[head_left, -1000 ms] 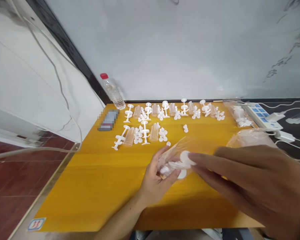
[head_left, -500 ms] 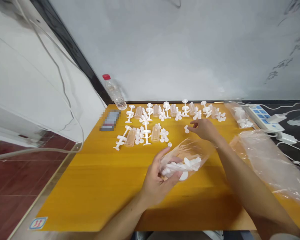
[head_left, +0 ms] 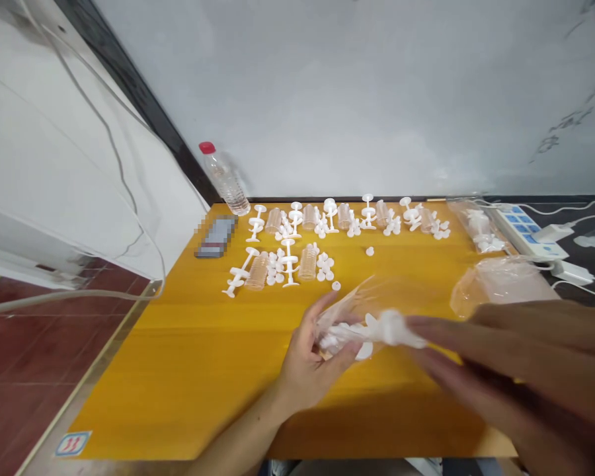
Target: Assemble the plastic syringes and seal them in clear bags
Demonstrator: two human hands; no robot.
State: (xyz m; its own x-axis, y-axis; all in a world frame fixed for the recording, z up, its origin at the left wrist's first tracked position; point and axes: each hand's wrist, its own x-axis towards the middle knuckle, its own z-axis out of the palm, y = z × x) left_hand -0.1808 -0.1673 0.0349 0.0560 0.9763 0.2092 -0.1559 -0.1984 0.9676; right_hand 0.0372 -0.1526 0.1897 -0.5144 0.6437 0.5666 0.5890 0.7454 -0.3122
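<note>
My left hand (head_left: 310,360) grips a clear plastic bag (head_left: 359,297) from below, above the table. Inside the bag lie white plastic pieces (head_left: 334,336), some of them disc-shaped. My right hand (head_left: 480,344), large and smeared by motion, is at the bag's right side. Its fingertips are closed on a blurred white plastic piece (head_left: 394,327), whose exact shape I cannot make out. One small white round piece (head_left: 369,251) lies alone beyond the bag, and another small round piece (head_left: 336,285) rests just past my left fingertips.
Groups of white plunger-like parts (head_left: 289,263), clear ribbed cylinders (head_left: 308,262) and small white discs (head_left: 325,266) lie in two rows. A bottle (head_left: 225,182) and a phone (head_left: 217,236) are at back left. A power strip (head_left: 528,231) and plastic wrapping (head_left: 506,281) lie right.
My right hand has come back from the small pieces at mid-table to the bag, closer to the camera. One small piece there is gone from its spot. My left hand stays on the bag.
</note>
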